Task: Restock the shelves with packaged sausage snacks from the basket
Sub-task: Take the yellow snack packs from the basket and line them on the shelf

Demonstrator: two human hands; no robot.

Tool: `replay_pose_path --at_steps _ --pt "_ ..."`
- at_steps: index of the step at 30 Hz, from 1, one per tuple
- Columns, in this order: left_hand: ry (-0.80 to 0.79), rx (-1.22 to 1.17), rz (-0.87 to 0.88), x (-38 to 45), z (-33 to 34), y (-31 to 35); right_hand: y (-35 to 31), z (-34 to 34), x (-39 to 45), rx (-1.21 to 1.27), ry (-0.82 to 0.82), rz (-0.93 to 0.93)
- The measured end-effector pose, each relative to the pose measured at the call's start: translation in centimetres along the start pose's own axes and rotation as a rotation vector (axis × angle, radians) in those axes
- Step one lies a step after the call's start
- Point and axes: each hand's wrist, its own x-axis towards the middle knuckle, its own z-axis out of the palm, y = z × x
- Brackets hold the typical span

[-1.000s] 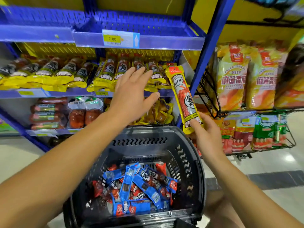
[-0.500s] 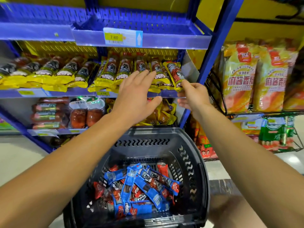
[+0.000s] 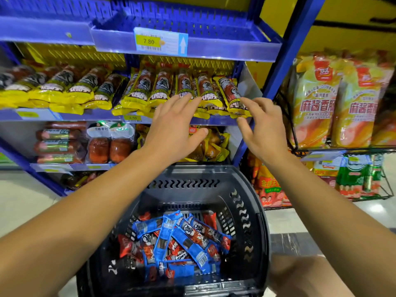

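Blue shelving [image 3: 214, 51] fills the upper frame, with a grey floor at the lower edges. We see the sausage packs [image 3: 182, 88] in a row on the middle shelf at centre: long dark-red sausages in clear wrap with yellow ends and black-and-white lettering, lying side by side with their yellow ends toward us. At the row's right end, one pack [image 3: 232, 94] lies slightly angled.

Our right hand [image 3: 261, 129] has its fingertips on that pack's near end, fingers spread and loosely curled, gripping nothing. Our left hand [image 3: 173, 129] lies flat and open, fingers resting on the packs beside it.

Below, at bottom centre, a black basket [image 3: 246, 211] holds a heap of blue and red packs [image 3: 182, 239]. Above centre, a price tag [image 3: 160, 41] reads 7.80. At right, a wire rack [image 3: 342, 151] carries large orange bags [image 3: 315, 99].
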Motion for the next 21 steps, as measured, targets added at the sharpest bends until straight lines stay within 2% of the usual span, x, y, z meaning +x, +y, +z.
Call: replay_pose_path --at_steps 3,7,16,21 --pt "-0.004 -0.007 -0.011 -0.2 0.0 -0.4 0.0 0.6 1.2 -0.055 -0.106 -0.090" --pt "-0.014 -0.015 -0.037 -0.4 -0.1 -1.2 0.0 1.4 2.9 -0.043 -0.036 -0.164" --pt "-0.031 -0.033 -0.067 -0.6 0.2 -1.9 -0.6 2.3 4.1 -0.126 -0.029 -0.117" --pt "-0.023 -0.024 -0.057 -0.9 0.4 -2.1 -0.7 2.0 4.2 -0.118 -0.095 -0.062"
